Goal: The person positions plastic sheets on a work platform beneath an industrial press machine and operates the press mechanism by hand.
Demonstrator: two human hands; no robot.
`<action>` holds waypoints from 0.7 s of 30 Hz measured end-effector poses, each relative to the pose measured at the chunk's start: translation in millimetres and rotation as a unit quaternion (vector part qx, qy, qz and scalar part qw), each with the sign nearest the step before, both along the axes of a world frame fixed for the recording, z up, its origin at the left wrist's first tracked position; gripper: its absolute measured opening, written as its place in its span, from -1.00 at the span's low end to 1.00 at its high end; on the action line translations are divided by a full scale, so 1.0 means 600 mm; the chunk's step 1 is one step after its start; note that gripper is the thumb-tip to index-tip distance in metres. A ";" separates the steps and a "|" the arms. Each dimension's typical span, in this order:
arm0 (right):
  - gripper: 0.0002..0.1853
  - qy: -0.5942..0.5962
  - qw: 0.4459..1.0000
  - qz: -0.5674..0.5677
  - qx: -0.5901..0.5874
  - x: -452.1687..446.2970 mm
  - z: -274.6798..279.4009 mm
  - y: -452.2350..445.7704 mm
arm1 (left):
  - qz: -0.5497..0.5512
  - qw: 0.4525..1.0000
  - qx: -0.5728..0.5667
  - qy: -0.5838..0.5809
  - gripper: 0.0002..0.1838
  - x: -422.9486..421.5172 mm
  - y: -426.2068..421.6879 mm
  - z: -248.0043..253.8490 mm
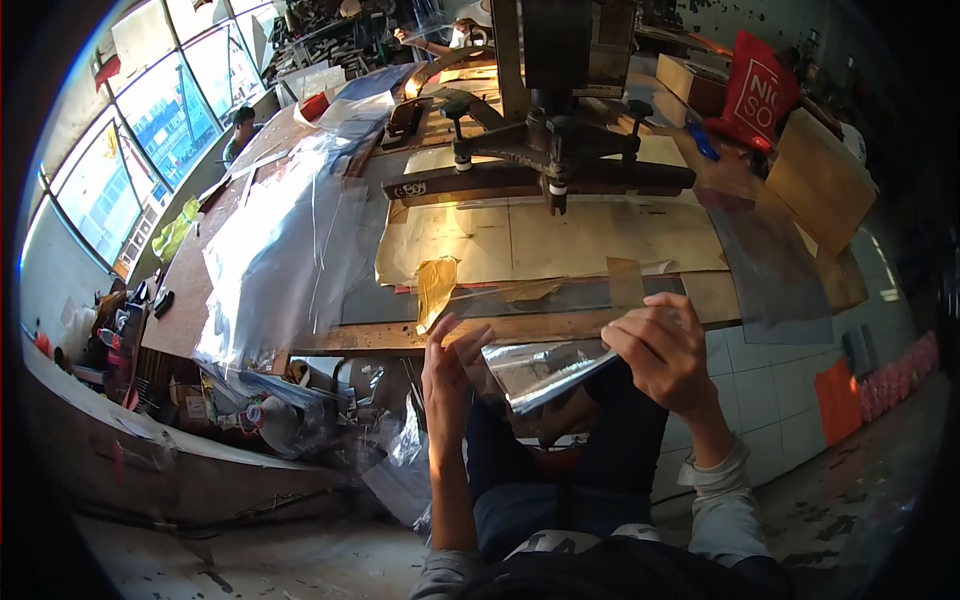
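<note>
A clear plastic sheet (550, 372), shiny along its lower edge, hangs over my lap in front of the table's edge. My right hand (660, 352) has its fingers curled closed on the sheet's right end. My left hand (450, 370) is raised beside the sheet's left end, its fingers stretched and apart. Just above that hand, a piece of amber tape (436, 290) sticks to the yellowish board (590, 240) and hangs towards the table's edge. Over the board stands a machine with a dark pressing bar (620, 181).
Loose clear plastic sheets (275, 240) cover the table's left side. On the right are a transparent sheet (775, 285), a brown cardboard piece (820, 180) and a red bag (755, 95). Another person (242, 130) sits by the windows; a further person's arm (425, 42) shows behind the machine.
</note>
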State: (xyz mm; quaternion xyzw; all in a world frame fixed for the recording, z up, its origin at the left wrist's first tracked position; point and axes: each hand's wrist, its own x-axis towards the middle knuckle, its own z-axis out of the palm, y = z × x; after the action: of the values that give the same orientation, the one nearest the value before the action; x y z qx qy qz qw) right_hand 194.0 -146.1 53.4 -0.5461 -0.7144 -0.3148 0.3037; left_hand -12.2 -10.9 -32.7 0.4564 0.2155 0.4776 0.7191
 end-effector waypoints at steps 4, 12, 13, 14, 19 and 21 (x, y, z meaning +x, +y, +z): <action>-0.86 -0.003 0.999 0.020 -0.043 -0.005 0.024 -0.046 | -0.039 0.996 -0.076 0.025 -0.41 0.022 0.038 0.038; -0.92 0.192 0.972 0.069 -0.115 -0.008 0.039 -0.181 | -0.054 0.979 0.067 0.184 -0.62 0.026 0.063 0.055; -0.92 0.233 0.963 0.077 -0.113 -0.004 0.038 -0.196 | -0.055 0.982 0.080 0.162 -0.65 0.023 0.063 0.047; -0.92 0.258 0.957 0.084 -0.101 0.002 0.035 -0.206 | -0.052 0.981 0.075 0.169 -0.65 0.022 0.056 0.047; -0.95 0.354 0.932 0.075 -0.028 0.035 0.011 -0.238 | -0.032 0.988 0.041 0.144 -0.68 0.007 0.008 0.068; -0.96 0.380 0.921 0.079 -0.018 0.042 0.004 -0.249 | 0.004 0.984 0.043 0.174 -0.63 -0.015 -0.007 0.076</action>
State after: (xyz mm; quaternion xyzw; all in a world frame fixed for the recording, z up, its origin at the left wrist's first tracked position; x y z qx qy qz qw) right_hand 219.4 -295.3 55.9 -0.5723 -0.5913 -0.0453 0.5664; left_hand -21.2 -15.2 12.8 0.5625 0.3182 0.4025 0.6483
